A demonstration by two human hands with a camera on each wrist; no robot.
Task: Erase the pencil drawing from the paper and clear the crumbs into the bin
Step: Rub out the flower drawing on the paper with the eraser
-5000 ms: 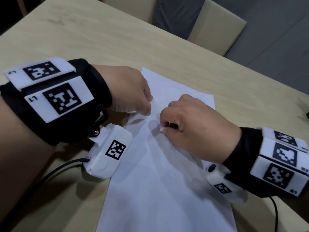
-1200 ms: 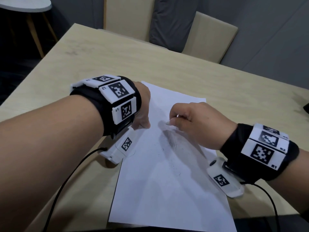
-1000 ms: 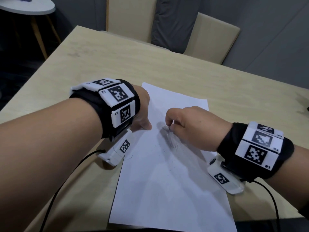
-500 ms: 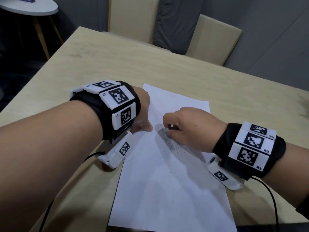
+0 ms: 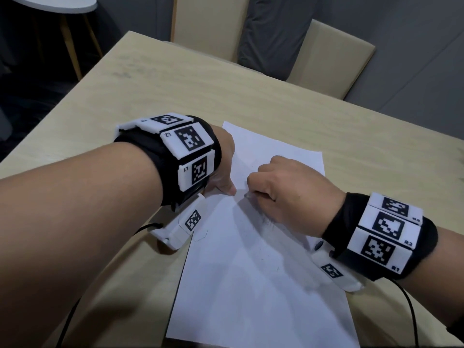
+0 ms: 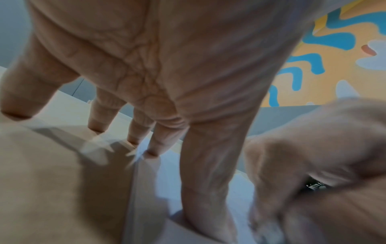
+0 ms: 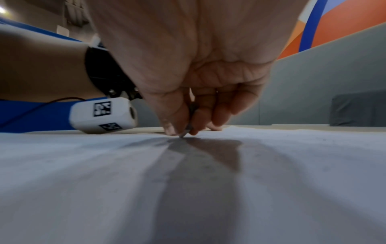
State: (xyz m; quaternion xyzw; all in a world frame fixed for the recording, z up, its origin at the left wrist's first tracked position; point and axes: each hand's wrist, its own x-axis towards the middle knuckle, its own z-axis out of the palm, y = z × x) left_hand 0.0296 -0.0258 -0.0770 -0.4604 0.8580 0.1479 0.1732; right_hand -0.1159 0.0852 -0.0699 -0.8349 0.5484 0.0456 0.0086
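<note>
A white sheet of paper (image 5: 251, 272) lies on the light wooden table (image 5: 150, 91). Faint pencil marks (image 5: 268, 221) and small dark crumbs (image 5: 277, 268) show near its middle. My right hand (image 5: 283, 192) pinches a small grey eraser (image 7: 184, 132) between thumb and fingers, its tip pressed on the paper (image 7: 188, 181). My left hand (image 5: 223, 167) holds the sheet's left edge down with straight fingers (image 6: 152, 148) and thumb; the blurred right hand (image 6: 313, 165) is close beside it.
Two beige chairs (image 5: 331, 56) stand at the table's far side, with a dark cushion between them. A small round white table (image 5: 50, 3) is at the upper left. Cables run from both wrist cameras over the near table edge.
The right hand has rubbed the eraser in short strokes over the same patch, lifting slightly and coming back down. The left hand has stayed pressing the paper's edge.
</note>
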